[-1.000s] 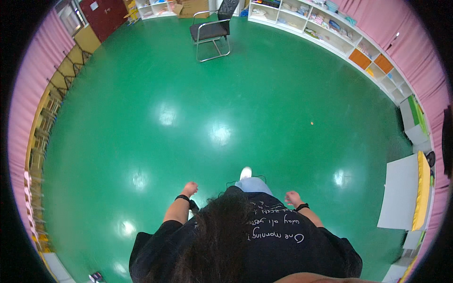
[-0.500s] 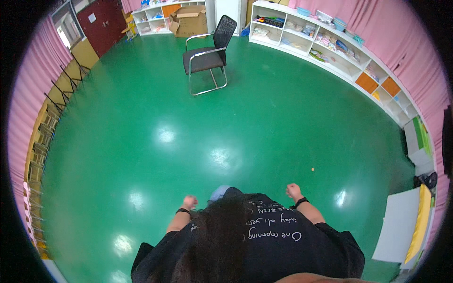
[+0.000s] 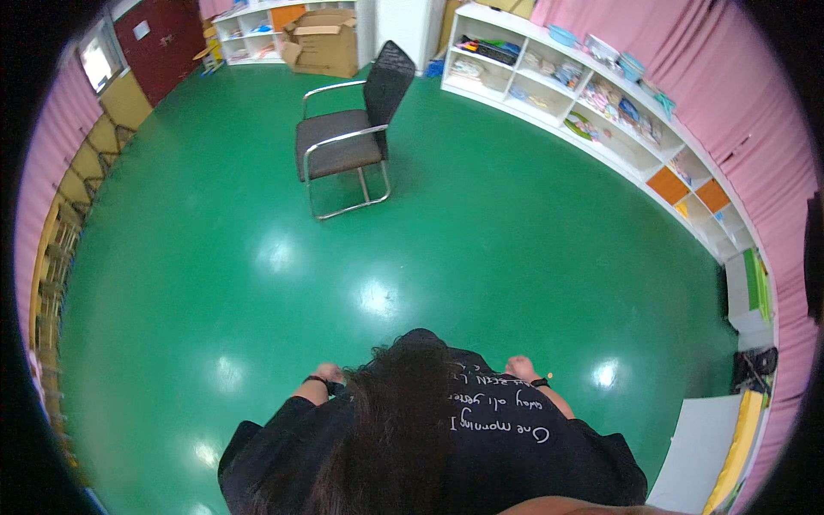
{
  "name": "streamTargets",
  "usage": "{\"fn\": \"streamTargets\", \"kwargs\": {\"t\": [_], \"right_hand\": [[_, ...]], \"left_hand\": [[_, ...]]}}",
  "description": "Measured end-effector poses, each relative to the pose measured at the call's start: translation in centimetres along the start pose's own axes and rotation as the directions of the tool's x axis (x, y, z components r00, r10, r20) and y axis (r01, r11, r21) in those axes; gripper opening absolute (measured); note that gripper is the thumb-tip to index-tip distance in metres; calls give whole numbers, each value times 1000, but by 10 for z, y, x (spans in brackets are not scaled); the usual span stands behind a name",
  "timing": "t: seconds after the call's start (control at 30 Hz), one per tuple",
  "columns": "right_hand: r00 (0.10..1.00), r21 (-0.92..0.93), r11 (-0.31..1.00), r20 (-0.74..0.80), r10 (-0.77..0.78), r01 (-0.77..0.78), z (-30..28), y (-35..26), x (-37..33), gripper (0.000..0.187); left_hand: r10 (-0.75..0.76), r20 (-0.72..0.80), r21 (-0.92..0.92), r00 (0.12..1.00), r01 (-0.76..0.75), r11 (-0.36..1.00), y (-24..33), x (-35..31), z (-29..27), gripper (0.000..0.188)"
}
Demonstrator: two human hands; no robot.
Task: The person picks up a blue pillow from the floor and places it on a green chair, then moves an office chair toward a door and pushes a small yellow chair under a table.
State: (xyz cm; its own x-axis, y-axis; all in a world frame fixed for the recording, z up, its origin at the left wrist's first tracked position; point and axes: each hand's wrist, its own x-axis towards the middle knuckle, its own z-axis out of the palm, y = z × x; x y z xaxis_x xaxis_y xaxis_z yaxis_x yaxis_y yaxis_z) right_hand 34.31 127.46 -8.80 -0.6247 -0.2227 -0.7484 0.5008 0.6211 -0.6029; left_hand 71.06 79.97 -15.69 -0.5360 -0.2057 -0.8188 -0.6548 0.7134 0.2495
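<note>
A: Here we are, looking straight down: left hand (image 3: 328,372) low on the near left, right hand (image 3: 520,369) low on the near right, one on each side of the black shirt (image 3: 532,468). What's the grip?

B: Fingers look curled on both, but they're blurred, so I can't tell how tightly. Nothing shows in either one.

A: And the chair (image 3: 335,124)?

B: Far side, a little left, upright on the green floor (image 3: 429,249), well apart from both hands. Its seat faces left, its mesh back on the right.

A: How do you do this bit well?

B: In my judgement, loose fingers, easy wrists, elbows tucked clear of the armrests. That floor is glossy and could be slick, and the feet are hidden from this view, so watch the footing. Mind the small orange speck (image 3: 550,375) too, on the floor, showing just beside the right wristband (image 3: 540,383).

A: Now, any writing out there?

B: Oh yes! White handwritten-style lettering (image 3: 505,399) runs across the shirt, upside down from up here; some of it is legible, the far lines bend out of sight.

A: Labels, brands?

B: A white paper (image 3: 142,31) on the dark red door, far left, too small to read. The cardboard box (image 3: 326,51), far beyond the chair, gives me no readable print. No brand I can make out.
</note>
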Motion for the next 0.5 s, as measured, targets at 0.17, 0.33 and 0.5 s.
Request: {"fn": "streamTargets", "kwargs": {"t": [0.17, 0.33, 0.5], "right_hand": [[975, 332, 928, -192, -109, 169, -19, -85, 67, 9], [977, 266, 948, -81, 200, -172, -46, -198, 164, 12], [959, -576, 801, -94, -266, 165, -105, -309, 303, 14]], "left_hand": [[-130, -186, -376, 974, 52, 925, 33, 79, -206, 19], [-252, -207, -752, 945, 11, 659, 107, 174, -340, 20], [-26, -62, -692, 998, -24, 722, 183, 250, -422, 24]]}}
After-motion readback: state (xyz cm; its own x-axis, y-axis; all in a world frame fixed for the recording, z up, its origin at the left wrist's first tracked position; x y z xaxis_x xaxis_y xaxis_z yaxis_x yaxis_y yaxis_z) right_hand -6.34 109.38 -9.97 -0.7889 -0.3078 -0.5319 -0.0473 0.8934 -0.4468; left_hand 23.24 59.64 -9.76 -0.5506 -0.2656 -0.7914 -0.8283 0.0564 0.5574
